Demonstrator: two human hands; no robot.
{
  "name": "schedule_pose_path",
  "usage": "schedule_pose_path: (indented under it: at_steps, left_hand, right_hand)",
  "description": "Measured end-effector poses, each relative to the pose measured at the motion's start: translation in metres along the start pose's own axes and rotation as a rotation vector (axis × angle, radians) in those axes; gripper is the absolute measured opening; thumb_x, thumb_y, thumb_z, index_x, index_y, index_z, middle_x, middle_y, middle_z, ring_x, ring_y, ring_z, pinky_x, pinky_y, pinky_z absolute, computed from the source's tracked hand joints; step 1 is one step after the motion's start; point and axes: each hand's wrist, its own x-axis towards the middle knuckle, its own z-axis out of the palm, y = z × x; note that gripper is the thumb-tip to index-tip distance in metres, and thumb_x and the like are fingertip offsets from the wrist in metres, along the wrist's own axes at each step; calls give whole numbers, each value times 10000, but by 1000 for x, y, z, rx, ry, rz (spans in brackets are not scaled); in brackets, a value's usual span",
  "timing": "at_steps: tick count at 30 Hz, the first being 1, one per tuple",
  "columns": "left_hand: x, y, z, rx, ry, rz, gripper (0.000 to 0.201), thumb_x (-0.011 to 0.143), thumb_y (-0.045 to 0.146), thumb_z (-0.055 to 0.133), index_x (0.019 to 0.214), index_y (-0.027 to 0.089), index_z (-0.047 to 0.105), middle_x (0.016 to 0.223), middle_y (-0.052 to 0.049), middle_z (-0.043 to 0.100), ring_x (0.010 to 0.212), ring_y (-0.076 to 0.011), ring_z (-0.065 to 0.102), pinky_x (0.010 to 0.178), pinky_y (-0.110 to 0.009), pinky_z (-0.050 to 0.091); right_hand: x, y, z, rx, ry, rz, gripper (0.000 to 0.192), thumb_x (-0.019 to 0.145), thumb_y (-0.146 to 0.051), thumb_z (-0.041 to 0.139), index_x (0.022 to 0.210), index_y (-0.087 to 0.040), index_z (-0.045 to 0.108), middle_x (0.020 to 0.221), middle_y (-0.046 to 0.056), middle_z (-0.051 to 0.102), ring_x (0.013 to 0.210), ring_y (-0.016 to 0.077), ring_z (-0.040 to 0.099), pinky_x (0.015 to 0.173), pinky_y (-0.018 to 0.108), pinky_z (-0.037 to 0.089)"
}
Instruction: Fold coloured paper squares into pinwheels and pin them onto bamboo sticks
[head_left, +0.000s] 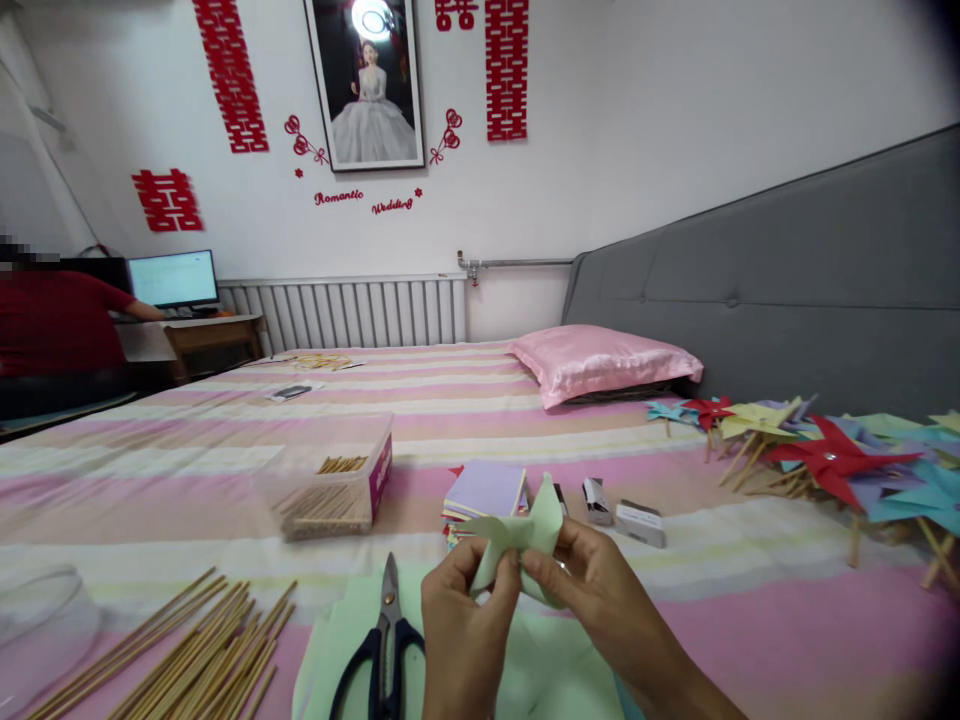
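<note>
Both hands meet at the lower middle around a light green paper pinwheel (545, 515), its corners folded in toward the centre. My left hand (469, 610) pinches its left side and middle between thumb and fingers. On the right edge, my right hand (600, 580) is closed with the thumb pressed near the centre. The fingers hide the middle of the paper. Below the hands lie green paper sheets (559, 665). Dark-handled scissors (388, 625) rest on them, just left of my left hand. A stack of coloured paper squares (484, 490) sits behind the pinwheel.
Wooden sticks (206, 655) lie at the lower left, near a clear plastic box (337, 490) of thinner sticks. Small boxes (639, 522) stand right of the paper stack. Finished pinwheels (832, 455) are heaped at the right. A pink pillow (600, 360) lies farther back; a person in red sits far left.
</note>
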Motion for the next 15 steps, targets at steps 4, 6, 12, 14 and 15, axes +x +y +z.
schedule_pose_path:
  at_steps: [4,6,12,14,15]
  left_hand:
    - [0,0,0,5,-9,-2,150,714,292,583,629,168,574,572,33,516,610,-130,478,571,-202,376]
    - [-1,0,0,15,-10,-5,148,717,296,582,649,164,589,589,26,544,611,-128,476,573,-202,380]
    - [0,-2,-1,9,-21,-3,163,717,302,588,649,154,603,604,8,577,620,-130,473,581,-205,387]
    - [0,-3,-1,-1,-25,0,159,719,303,587,667,155,615,613,6,582,627,-133,479,590,-208,391]
    - [1,-3,-1,-6,-29,-2,158,720,304,586,672,157,617,612,7,581,629,-134,483,593,-209,392]
  right_hand:
    - [0,2,-1,-5,-4,-9,375,736,-347,625,1036,-123,606,999,115,659,947,250,582,877,396,422]
    - [0,3,-1,0,-3,-10,373,741,-341,623,1043,-123,604,994,118,659,939,249,583,873,399,420]
    - [1,4,-2,-6,0,-6,359,745,-346,617,1032,-132,611,969,110,662,913,237,587,860,380,419]
    - [1,4,-2,12,-5,-8,353,742,-353,619,1021,-136,617,961,108,663,913,239,587,862,383,417]
    - [1,4,-2,21,-8,-8,353,741,-356,620,1017,-136,619,957,109,664,910,241,588,862,387,415]
